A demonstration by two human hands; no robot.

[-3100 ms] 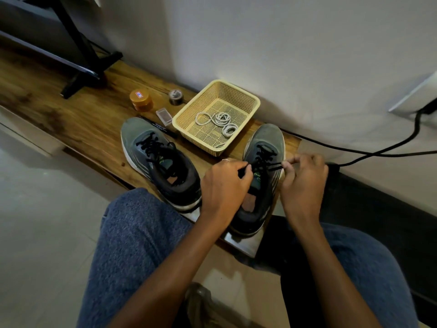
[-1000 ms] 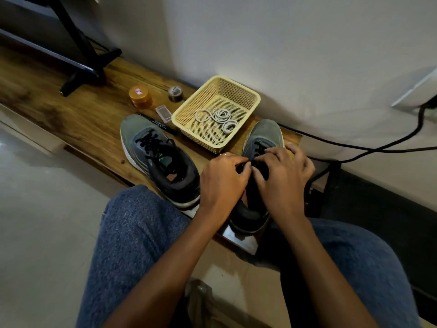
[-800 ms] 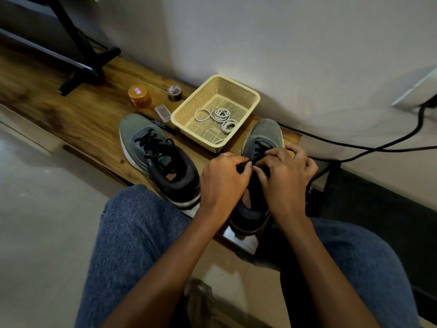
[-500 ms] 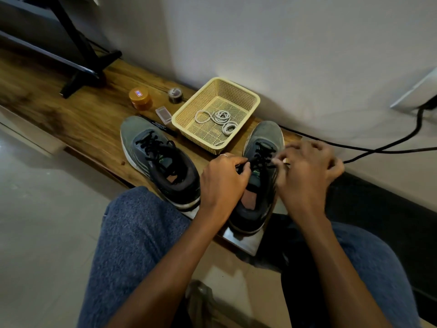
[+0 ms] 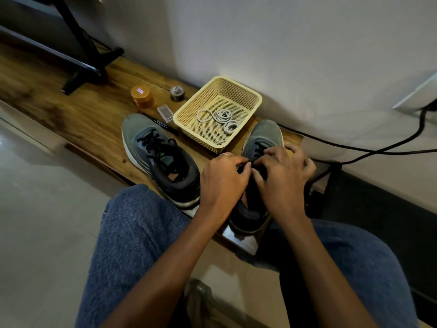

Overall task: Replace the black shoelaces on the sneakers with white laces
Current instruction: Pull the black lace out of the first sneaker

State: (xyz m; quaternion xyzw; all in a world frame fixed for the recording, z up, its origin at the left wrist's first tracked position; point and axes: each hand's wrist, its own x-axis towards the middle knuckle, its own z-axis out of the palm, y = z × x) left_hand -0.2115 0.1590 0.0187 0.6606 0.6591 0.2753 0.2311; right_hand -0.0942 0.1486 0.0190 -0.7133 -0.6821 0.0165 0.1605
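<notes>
My left hand (image 5: 224,179) is curled tight over the right shoe (image 5: 257,147), thumb and fingertips pinching the black lace (image 5: 241,167) at the tongue. My right hand (image 5: 282,175) meets it from 3 o'clock, its fingers bent down into the lacing and touching the left fingertips; whether it actually holds a strand I cannot tell, since the knuckles hide it. There is a ring on my left hand. The shoe's toe points to 12 o'clock and its heel sits at the near edge of the wooden bench (image 5: 82,124), just above my knees.

At 9 o'clock from my hands stands the left shoe (image 5: 160,157), apart from the right one, with its black laces threaded. At 12 o'clock, between the two toes, is the yellow basket (image 5: 255,100), and the white laces (image 5: 223,117) lie coiled inside it. Past the basket at 10 o'clock are a black pen (image 5: 160,124), a small clear box (image 5: 165,112), an orange jar (image 5: 142,95) and a roll of tape (image 5: 177,93). A black cable (image 5: 354,150) runs off at 3 o'clock along the wall.
</notes>
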